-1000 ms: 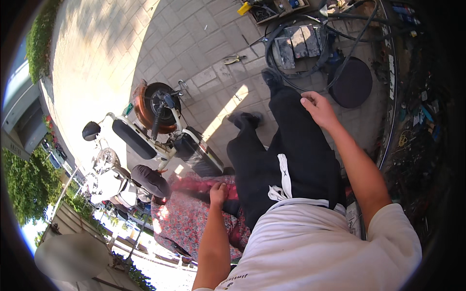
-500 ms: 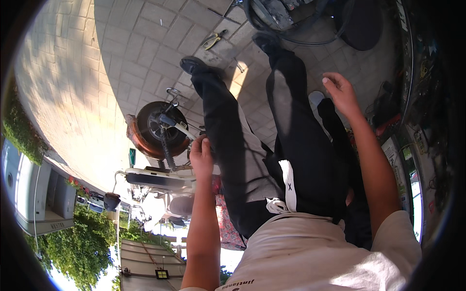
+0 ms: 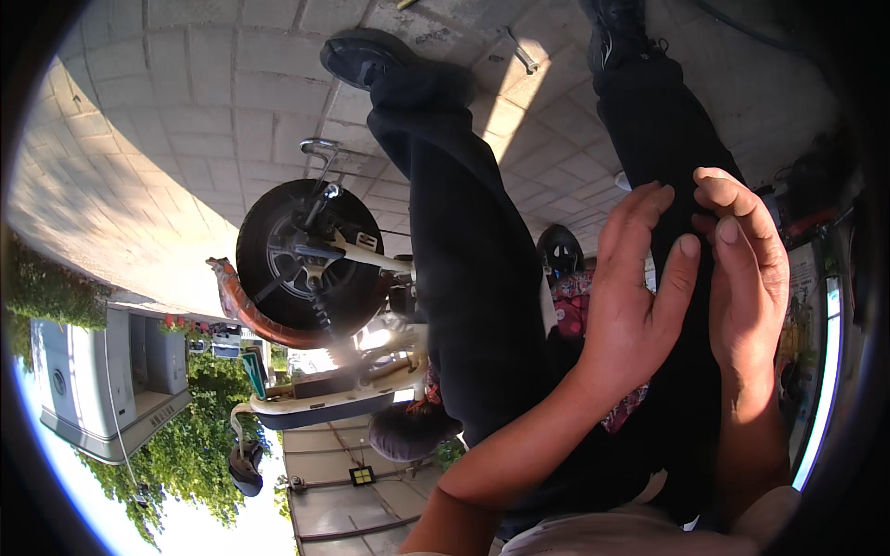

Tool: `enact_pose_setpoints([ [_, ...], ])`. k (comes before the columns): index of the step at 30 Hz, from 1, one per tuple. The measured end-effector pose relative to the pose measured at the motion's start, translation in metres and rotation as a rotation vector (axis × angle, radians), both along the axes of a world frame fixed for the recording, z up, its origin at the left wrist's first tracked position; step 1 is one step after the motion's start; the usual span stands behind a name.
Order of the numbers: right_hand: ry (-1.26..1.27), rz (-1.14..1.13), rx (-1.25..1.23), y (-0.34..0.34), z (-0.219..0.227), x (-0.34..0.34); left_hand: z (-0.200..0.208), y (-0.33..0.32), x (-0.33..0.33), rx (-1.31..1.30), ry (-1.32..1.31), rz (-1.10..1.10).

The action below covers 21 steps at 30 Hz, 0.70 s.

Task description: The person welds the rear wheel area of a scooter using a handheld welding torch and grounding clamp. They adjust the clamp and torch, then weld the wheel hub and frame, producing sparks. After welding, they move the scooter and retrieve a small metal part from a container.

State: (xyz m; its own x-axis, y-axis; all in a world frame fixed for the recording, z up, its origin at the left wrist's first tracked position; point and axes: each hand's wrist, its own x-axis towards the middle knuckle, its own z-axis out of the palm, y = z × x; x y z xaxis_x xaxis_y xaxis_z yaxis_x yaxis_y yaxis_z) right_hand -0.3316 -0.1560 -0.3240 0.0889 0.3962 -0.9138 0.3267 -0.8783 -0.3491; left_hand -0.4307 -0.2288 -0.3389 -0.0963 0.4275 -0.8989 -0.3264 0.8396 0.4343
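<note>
My left hand (image 3: 640, 287) and my right hand (image 3: 749, 278) are raised side by side in front of my dark trousers (image 3: 482, 269), palms turned roughly toward each other. A narrow gap lies between them. Both hands have their fingers lightly bent and apart, and nothing shows in either one. To the left of my leg is an electric scooter, its black wheel (image 3: 311, 259) under an orange-brown mudguard (image 3: 264, 320). Nearest to both hands is my own right leg, behind them.
A small metal tool (image 3: 522, 52) lies on the paving (image 3: 278, 83) between my shoes, beside a sunlit strip. Left of my left leg, a bent metal bar (image 3: 321, 145) sticks out by the wheel. Red patterned cloth (image 3: 572, 301) shows between my legs.
My left hand has swung right from beside the scooter to meet my right hand, which has come lower. The view has shifted, and my feet stand farther apart.
</note>
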Motion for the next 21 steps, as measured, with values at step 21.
enact_pose_setpoints([
  [21,0.068,-0.175,0.013,-0.009,-0.026,-0.010,-0.052,0.010,0.029,-0.019,0.247,0.232],
])
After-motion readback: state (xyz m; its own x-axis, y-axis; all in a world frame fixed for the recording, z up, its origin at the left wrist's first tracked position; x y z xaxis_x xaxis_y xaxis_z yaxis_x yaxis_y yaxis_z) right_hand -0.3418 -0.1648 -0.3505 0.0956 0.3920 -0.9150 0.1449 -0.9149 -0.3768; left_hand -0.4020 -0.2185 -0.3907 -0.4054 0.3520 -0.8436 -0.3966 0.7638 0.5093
